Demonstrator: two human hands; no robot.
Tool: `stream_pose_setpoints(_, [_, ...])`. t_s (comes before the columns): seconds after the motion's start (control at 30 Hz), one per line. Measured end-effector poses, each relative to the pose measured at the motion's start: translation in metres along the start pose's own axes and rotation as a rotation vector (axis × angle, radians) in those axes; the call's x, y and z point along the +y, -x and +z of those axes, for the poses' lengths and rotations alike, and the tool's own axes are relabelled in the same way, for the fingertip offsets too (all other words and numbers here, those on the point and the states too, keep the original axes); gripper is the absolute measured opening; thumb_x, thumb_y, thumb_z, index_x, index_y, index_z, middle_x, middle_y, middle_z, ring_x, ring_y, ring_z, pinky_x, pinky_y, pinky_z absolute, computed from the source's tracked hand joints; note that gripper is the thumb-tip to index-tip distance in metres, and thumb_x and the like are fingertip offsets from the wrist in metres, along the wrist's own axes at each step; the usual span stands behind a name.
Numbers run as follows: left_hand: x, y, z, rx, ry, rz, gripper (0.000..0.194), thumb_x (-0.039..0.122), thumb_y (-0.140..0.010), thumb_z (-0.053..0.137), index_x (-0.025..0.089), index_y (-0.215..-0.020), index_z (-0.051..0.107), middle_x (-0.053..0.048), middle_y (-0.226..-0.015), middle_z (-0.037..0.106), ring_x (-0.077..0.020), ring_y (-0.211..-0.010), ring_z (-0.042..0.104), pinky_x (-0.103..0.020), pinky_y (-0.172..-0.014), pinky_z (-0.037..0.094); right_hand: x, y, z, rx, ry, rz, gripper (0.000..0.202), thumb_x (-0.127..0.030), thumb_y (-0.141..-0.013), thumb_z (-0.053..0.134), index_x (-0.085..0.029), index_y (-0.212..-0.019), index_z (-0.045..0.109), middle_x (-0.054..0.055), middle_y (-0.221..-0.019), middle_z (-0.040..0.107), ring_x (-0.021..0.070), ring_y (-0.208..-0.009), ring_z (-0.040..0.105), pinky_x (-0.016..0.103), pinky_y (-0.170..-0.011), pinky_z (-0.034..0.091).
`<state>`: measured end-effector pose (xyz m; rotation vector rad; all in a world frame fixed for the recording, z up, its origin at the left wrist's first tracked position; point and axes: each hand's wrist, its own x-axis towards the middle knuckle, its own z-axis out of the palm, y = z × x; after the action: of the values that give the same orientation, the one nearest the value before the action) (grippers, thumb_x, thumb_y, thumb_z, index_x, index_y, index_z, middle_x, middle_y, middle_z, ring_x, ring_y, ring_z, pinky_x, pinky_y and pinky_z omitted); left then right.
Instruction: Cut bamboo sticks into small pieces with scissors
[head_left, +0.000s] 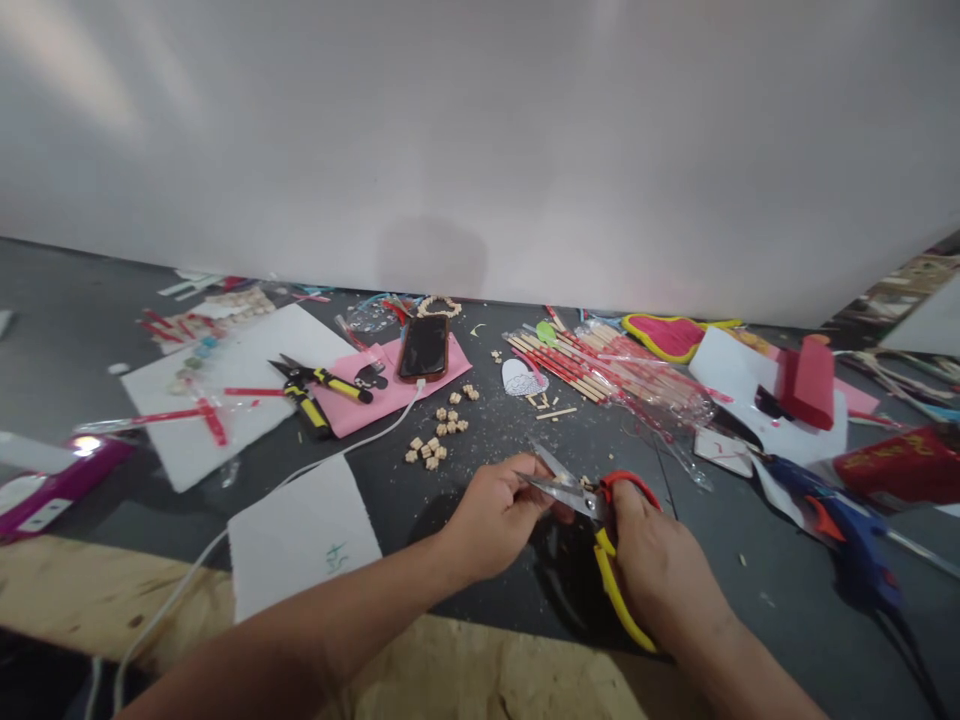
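From its middle, the dark table (724,515) bears small wooden pieces (433,453) toward eleven o'clock, loose sticks (568,366) toward one, a blue glue gun (862,550) toward three, a white sheet (292,530) toward eight.

Head-worn view, facing forward and down, seemingly near the tabletop (757,560)
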<state>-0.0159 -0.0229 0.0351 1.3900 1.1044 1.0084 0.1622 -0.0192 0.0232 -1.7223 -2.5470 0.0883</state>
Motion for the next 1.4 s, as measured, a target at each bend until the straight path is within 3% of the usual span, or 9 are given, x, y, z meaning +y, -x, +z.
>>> stream_pose_setpoints(0.23, [0.001, 0.002, 0.0, 0.012, 0.064, -0.006, 0.022, 0.024, -0.082, 0.045, 0.013, -0.07, 0.061, -0.005, -0.07, 0.064, -0.0144, -0.07, 0.059, -0.023, -0.066, 0.042, -0.002, 0.002, -0.002, -0.046, 0.047, -0.009, 0.006, -0.017, -0.077, 0.038, -0.018, -0.081, 0.043, 0.003, -0.06, 0.058, 0.0168, -0.053, 0.055, 0.025, -0.046, 0.021])
stream_pose_setpoints(0.5, [0.001, 0.003, 0.002, 0.063, 0.047, -0.007, 0.027, 0.025, -0.081, 0.047, 0.013, -0.064, 0.063, -0.005, -0.067, 0.06, -0.014, -0.068, 0.057, -0.023, -0.063, 0.04, 0.0, 0.003, -0.007, -0.173, -0.05, 0.007, 0.02, -0.008, -0.073, 0.037, -0.017, -0.089, 0.043, 0.003, -0.059, 0.059, 0.0171, -0.056, 0.057, 0.024, -0.048, 0.023])
stream_pose_setpoints(0.87, [-0.005, 0.002, 0.004, 0.047, 0.029, 0.047, 0.027, 0.025, -0.082, 0.046, 0.012, -0.065, 0.061, -0.005, -0.067, 0.06, -0.0128, -0.067, 0.056, -0.023, -0.065, 0.041, 0.007, 0.003, -0.011, -0.289, -0.156, -0.019, 0.028, -0.015, -0.073, 0.039, -0.013, -0.101, 0.044, 0.006, -0.069, 0.063, 0.0176, -0.06, 0.059, 0.023, -0.051, 0.029])
stream_pose_setpoints(1.07, [-0.004, 0.0, 0.002, 0.05, -0.028, 0.11, 0.029, 0.025, -0.082, 0.046, 0.011, -0.061, 0.062, -0.005, -0.068, 0.06, -0.0125, -0.069, 0.057, -0.022, -0.067, 0.041, 0.008, 0.002, -0.014, -0.27, -0.194, -0.054, 0.03, -0.014, -0.07, 0.039, -0.014, -0.1, 0.046, 0.008, -0.076, 0.065, 0.0186, -0.066, 0.06, 0.024, -0.053, 0.032])
stream_pose_setpoints(1.3, [-0.011, -0.005, 0.006, 0.088, 0.156, -0.044, 0.022, 0.035, -0.077, 0.053, 0.013, -0.077, 0.056, -0.002, -0.068, 0.062, -0.0074, -0.048, 0.047, -0.019, -0.048, 0.034, 0.008, -0.001, -0.006, -0.13, -0.146, 0.035, 0.013, -0.024, -0.076, 0.042, -0.019, -0.088, 0.044, 0.005, -0.071, 0.062, 0.0166, -0.061, 0.058, 0.024, -0.05, 0.026])
stream_pose_setpoints(1.4, [-0.012, -0.006, 0.006, 0.115, 0.191, -0.058, 0.022, 0.036, -0.077, 0.052, 0.014, -0.074, 0.052, -0.001, -0.063, 0.061, -0.006, -0.044, 0.041, -0.019, -0.045, 0.031, 0.007, -0.002, -0.006, -0.07, -0.081, 0.046, 0.012, -0.032, -0.077, 0.043, -0.021, -0.083, 0.043, 0.002, -0.066, 0.059, 0.0163, -0.058, 0.056, 0.024, -0.048, 0.024])
